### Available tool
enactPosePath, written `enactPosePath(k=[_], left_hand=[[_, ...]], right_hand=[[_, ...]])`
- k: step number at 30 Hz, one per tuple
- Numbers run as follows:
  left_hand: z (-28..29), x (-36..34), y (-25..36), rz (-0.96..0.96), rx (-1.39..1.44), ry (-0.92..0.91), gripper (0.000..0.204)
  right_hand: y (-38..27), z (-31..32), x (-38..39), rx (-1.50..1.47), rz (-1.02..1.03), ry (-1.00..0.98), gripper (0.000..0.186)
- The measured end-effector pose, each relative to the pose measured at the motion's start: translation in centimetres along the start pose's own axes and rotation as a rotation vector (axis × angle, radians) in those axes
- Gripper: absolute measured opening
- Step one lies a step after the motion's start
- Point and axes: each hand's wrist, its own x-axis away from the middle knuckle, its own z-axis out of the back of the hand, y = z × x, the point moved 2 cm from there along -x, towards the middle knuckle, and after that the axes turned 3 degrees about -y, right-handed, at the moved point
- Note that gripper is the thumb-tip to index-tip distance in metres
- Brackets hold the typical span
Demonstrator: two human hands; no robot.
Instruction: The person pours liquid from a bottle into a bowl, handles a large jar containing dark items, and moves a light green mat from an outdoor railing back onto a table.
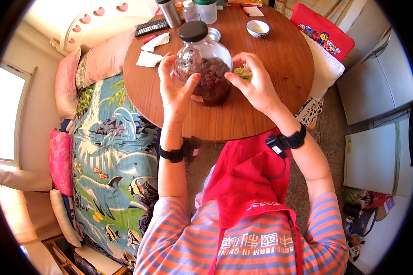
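While both hands press against a big glass jar [205, 68] near the middle of the round wooden tabletop [270, 68], the near rim of the wood stays bare, with open room between jar and edge. The left hand [175, 87] is spread open with its palm and fingers on the jar's left side; the right hand [254, 81] curls its fingers at the right side, thumb and fingertips touching the glass. One black lid [193, 30] caps the jar, and dark reddish pieces in liquid fill its lower half; a small tan label sits low on its front. Two white tissues [152, 49] lie left of the jar near the table's edge. Along the far rim stand one steel flask [170, 13], two clear plastic tubs [202, 10], one black remote [152, 27] and one small white bowl [258, 28]. A bed [110, 156] with a fish-print cover crowds the table's left edge.
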Motion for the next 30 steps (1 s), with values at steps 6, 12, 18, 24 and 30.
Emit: enactPosePath(k=[6,12,18,24,30], left_hand=[[-1.0,1.7,0.3,0.097,-0.019,-0.026,0.092],[-0.8,1.7,0.5,-0.004,-0.187,-0.061,0.091],[-1.6,-1.1,3.1,-0.123,-0.115,0.023,0.04],[-3.0,-3.2,3.7,0.031,0.123,0.079,0.015],[-6.0,-5.6,3.0,0.009,0.184,0.066,0.014]], right_hand=[[0.6,-2.0,-1.6,-0.177,-0.184,0.04,0.059],[1.3,-1.0,-0.2,-0.141,-0.081,-0.094,0.071],[7.7,0.8,2.3,0.233,-0.061,-0.09,0.041],[8.2,1.4,3.9,0.588,0.027,-0.254,0.022],[11.4,10.4,4.5,0.737,-0.114,-0.237,0.018]])
